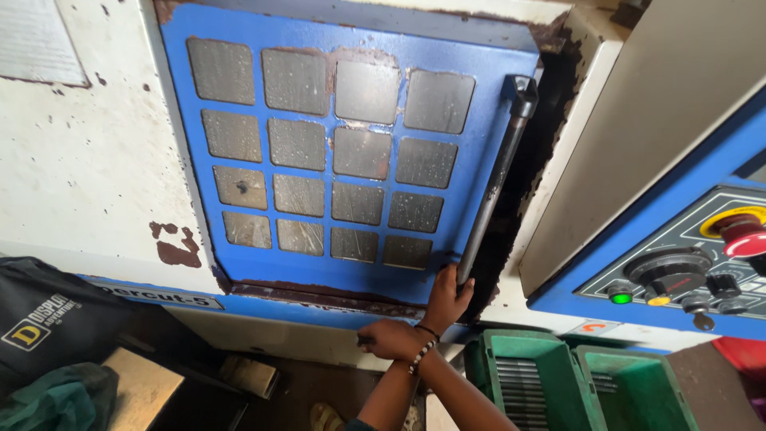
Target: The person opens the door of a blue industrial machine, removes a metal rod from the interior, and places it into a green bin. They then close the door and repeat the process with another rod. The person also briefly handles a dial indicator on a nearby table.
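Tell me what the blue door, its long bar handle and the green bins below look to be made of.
The blue door looks like painted sheet steel: rust shows where the paint has chipped. Its window panes seem to be scratched, cloudy glass or plastic; which one is unclear. The bar handle, gripped by the right hand, looks like bare grey metal with a dull sheen. The green bins look like moulded plastic.

Soft daylight fills the picture and it looks bright and sharp. Dull shine sits on the blue door [351,160]. Below the door it is dark. Edges bend outward.
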